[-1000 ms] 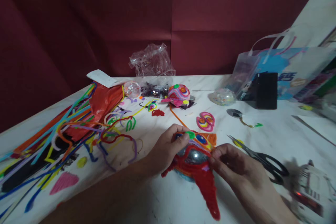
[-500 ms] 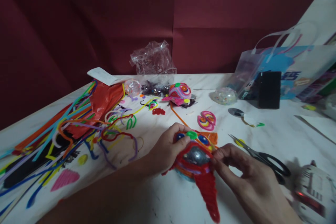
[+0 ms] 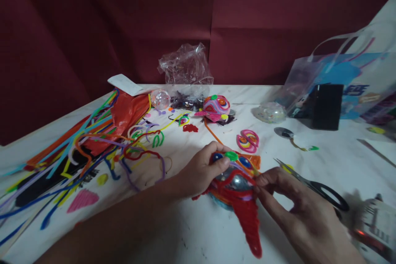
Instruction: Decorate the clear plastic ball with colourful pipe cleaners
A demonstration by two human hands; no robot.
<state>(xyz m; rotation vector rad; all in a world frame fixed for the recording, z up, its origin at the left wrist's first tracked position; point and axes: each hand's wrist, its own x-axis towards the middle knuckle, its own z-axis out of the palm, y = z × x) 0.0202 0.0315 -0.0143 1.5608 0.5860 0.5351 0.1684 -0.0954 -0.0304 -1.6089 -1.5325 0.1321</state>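
Note:
A clear plastic ball decorated with pipe cleaners [image 3: 230, 202] is on the table in front of me. It has blue eyes, a green piece on top and a long red flap [image 3: 249, 231] hanging toward me. My left hand [image 3: 204, 169] grips its left side, thumb near the green piece. At its right edge, my right hand [image 3: 291, 202] pinches the end of a red pipe cleaner [image 3: 229, 180] that crosses the bare, shiny part of the ball. Black-handled scissors [image 3: 323, 189] lie just beyond my right hand.
Loose pipe cleaners [image 3: 93, 144] and a red wrapper [image 3: 126, 109] spread over the left. A pink decorated ball [image 3: 216, 108] sits farther back. Pink spirals [image 3: 248, 141], a clear half-shell [image 3: 270, 112], a black box [image 3: 328, 107] and a white device with a red light [image 3: 375, 225] are rightward.
The red pipe cleaner now runs across the middle of the ball's bare part, where before that part showed uncovered. Both hands keep their hold. The whole view has shifted slightly.

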